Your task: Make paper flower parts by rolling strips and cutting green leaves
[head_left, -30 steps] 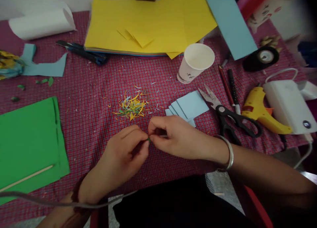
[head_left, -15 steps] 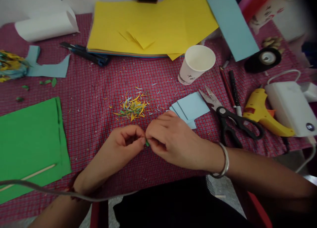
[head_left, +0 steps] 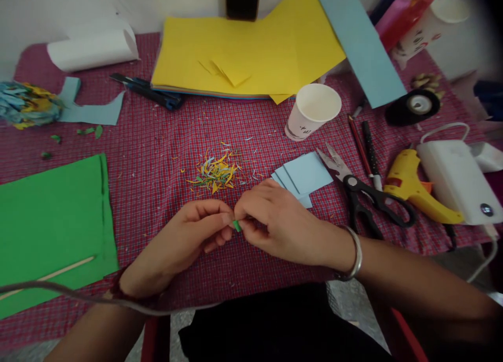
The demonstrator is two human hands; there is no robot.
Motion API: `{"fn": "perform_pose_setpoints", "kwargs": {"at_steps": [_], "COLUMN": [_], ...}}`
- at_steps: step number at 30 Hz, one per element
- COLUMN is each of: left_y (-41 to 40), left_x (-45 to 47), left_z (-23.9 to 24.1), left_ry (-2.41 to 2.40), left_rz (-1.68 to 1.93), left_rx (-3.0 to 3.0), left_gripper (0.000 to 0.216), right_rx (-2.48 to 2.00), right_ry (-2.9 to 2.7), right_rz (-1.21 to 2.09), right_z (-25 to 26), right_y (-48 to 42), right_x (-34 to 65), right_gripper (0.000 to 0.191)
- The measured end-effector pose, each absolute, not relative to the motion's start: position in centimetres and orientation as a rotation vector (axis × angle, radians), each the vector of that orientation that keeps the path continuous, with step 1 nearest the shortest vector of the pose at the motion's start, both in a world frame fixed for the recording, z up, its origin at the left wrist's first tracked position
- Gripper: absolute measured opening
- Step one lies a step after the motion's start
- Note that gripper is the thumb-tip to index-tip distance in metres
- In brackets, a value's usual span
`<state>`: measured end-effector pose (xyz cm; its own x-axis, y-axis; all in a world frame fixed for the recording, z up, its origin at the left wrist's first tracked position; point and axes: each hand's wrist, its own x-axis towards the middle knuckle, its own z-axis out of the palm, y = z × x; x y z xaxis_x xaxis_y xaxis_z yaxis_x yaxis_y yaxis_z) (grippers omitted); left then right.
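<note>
My left hand [head_left: 187, 235] and my right hand [head_left: 275, 221] meet fingertip to fingertip just above the red checked tablecloth [head_left: 157, 142]. Both pinch a tiny green paper piece [head_left: 236, 225] between thumb and forefinger. A silver bangle [head_left: 354, 253] sits on my right wrist. Just beyond the hands lies a small heap of coloured paper slivers [head_left: 215, 172]. A few light blue paper squares [head_left: 302, 176] lie right of that heap, close to my right hand.
A green sheet [head_left: 47, 215] with a thin wooden stick [head_left: 51, 274] lies at left. Yellow sheets [head_left: 251, 47], a paper cup [head_left: 312, 110], scissors [head_left: 363, 192], pens [head_left: 367, 142], a yellow glue gun [head_left: 412, 186], a white box [head_left: 458, 171] and a tape roll [head_left: 416, 105] crowd the back and right.
The hands stay together on the green piece; my left fingers have uncurled a little and the piece shows more. The view has tilted slightly, shifting the table contents down and right.
</note>
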<state>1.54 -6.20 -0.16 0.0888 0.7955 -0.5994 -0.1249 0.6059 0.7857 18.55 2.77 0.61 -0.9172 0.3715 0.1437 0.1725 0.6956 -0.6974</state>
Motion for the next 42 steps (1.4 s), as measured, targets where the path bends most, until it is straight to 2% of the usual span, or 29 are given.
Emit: {"fn": "perform_pose_setpoints", "kwargs": {"at_steps": [4, 11, 17, 21, 26, 34, 38, 42], "left_y": [-6.1, -6.2, -6.1, -6.0, -6.0, -6.0, -6.3, -6.4], "left_x": [1.6, 1.5, 2.1, 2.2, 1.7, 2.2, 1.9, 1.6], "left_z": [-0.1, -0.6, 0.8, 0.7, -0.3, 0.6, -0.1, -0.8], "left_ry": [1.281, 1.251, 1.463, 1.469, 1.322, 1.4, 1.25, 1.052], "left_rz": [0.763, 0.757, 0.823, 0.799, 0.754, 0.744, 0.713, 0.789], "left_rx": [0.586, 0.538, 0.891, 0.996, 0.838, 1.018, 0.756, 0.474], "left_gripper": [0.01, 0.016, 0.012, 0.012, 0.015, 0.012, 0.007, 0.013], "right_rx": [-0.389, -0.312, -0.467, -0.442, -0.361, -0.339, -0.215, -0.15], "right_ry": [-2.607, -2.591, -2.518, -2.57, -2.561, -2.55, -2.612, -2.648], "right_rz": [1.063, 1.057, 1.265, 1.284, 1.209, 1.104, 1.025, 0.865], "right_z": [0.5, 0.3, 0.5, 0.5, 0.4, 0.3, 0.4, 0.5], "right_y": [2.8, 2.9, 2.9, 3.0, 3.1, 2.8, 2.9, 3.1], "right_x": [18.7, 18.8, 18.7, 18.6, 18.5, 18.5, 18.7, 18.8], "right_gripper": [0.012, 0.013, 0.009, 0.007, 0.01, 0.012, 0.015, 0.017]}}
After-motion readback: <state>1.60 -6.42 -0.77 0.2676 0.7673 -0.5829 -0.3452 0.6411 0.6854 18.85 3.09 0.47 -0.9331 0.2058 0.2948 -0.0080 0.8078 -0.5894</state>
